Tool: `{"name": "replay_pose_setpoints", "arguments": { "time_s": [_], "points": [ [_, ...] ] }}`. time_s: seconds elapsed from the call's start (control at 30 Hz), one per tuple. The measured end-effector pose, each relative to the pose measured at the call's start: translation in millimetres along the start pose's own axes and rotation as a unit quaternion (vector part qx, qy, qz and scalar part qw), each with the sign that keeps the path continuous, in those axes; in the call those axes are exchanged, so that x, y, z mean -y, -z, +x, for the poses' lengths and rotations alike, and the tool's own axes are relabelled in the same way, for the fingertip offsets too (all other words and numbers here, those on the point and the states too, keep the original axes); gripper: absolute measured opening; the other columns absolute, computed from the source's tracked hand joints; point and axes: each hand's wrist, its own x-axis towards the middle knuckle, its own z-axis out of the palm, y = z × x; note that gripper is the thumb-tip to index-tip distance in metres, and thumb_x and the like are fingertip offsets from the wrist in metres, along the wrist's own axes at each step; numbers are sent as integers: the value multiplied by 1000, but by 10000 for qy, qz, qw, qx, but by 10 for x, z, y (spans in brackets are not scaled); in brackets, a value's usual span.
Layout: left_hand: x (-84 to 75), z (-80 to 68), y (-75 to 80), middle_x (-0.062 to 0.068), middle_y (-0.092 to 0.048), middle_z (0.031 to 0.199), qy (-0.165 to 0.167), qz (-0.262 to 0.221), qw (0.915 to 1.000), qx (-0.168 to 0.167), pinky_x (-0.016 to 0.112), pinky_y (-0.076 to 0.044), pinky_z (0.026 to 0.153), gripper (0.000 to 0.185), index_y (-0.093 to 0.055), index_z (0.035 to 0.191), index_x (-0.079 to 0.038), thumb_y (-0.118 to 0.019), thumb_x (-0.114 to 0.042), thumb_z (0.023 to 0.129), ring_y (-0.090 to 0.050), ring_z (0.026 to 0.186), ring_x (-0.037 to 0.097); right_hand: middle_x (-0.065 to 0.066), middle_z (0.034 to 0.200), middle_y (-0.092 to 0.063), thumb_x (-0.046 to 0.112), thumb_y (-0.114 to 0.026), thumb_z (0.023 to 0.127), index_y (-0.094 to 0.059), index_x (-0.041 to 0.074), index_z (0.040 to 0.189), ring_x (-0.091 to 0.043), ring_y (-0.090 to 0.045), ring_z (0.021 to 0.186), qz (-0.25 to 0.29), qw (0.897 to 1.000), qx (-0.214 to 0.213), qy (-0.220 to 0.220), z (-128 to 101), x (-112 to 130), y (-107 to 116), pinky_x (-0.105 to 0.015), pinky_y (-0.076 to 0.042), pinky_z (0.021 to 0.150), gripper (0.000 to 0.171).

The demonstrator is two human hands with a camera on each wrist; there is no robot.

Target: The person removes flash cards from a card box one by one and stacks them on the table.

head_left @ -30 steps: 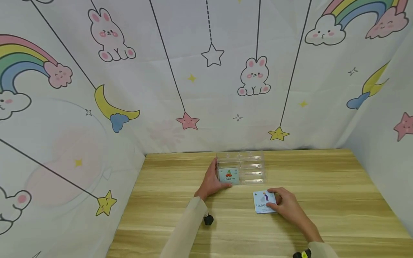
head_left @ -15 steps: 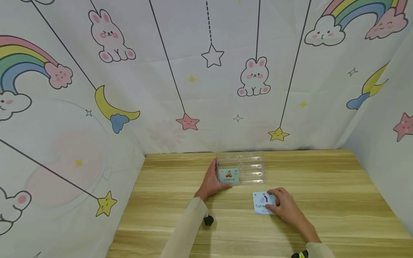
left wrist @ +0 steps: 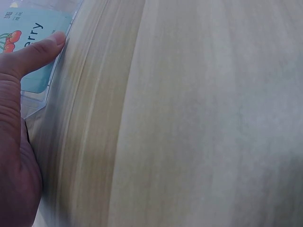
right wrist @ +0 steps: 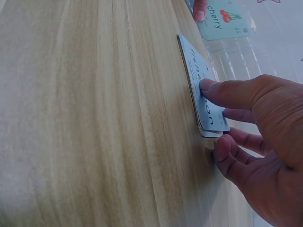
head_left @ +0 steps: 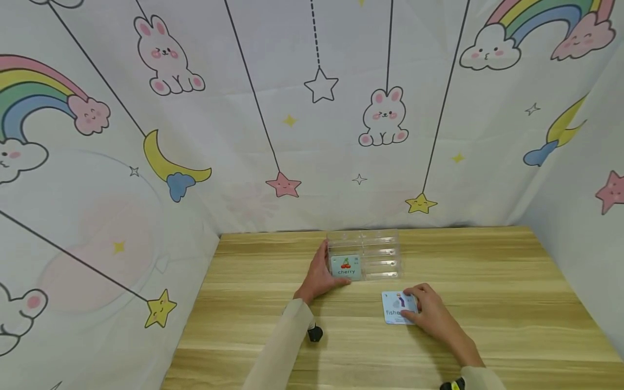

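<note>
A clear plastic card tray (head_left: 382,254) with several slots lies at the back of the table. In its front left part sits a pale green card (head_left: 346,266) with cherries and the word "cherry". My left hand (head_left: 320,276) holds the tray at its left side, thumb along the front edge; the left wrist view shows the thumb (left wrist: 45,49) over that edge. Nearer me, my right hand (head_left: 431,314) pinches a thin stack of light blue cards (right wrist: 194,80) by its right side. The thumb covers part of the top card's word, which starts with "fishe". The other fingers are partly hidden behind the stack.
The wood-grain table (head_left: 361,357) meets a white cloth backdrop (head_left: 331,200) close behind the tray. More printed cloth hangs at the left and right sides. Each wrist wears a dark strap (head_left: 453,384).
My right thumb has shifted slightly left over the blue cards, covering a little more of the word. The left hand and the tray stay in place.
</note>
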Motion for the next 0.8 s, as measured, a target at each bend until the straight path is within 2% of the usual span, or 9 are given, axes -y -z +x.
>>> {"name": "replay_pose_setpoints", "arguments": {
  "time_s": [0.23,0.57,0.8],
  "points": [
    [19,9,-6,13,-34,162,-81,-86,9999,-13,40,-33,119,130,-13,165,-12,-100,-31,70,-37,149,25,-17,114,-58,11,-89,82,-69,-5,120,-17,-47,78,-53,10000,67,-42,-5,46,17,-28,-39,65,46],
    [26,16,-9,14,-32,162,-120,29,9999,-16,40,-33,119,131,-12,165,-11,-99,-33,70,-37,148,27,-18,117,-58,13,-89,82,-69,-6,119,-18,-48,79,-155,9995,204,-166,2,56,25,-27,-39,64,46],
    [18,16,-6,14,-32,163,-74,5,10000,-10,40,-33,119,132,-11,165,-11,-99,-33,70,-37,149,27,-19,118,-57,13,-88,83,-68,-7,121,-16,-47,78,-163,9997,179,-46,6,50,51,-27,-39,64,47]
  ]
}}
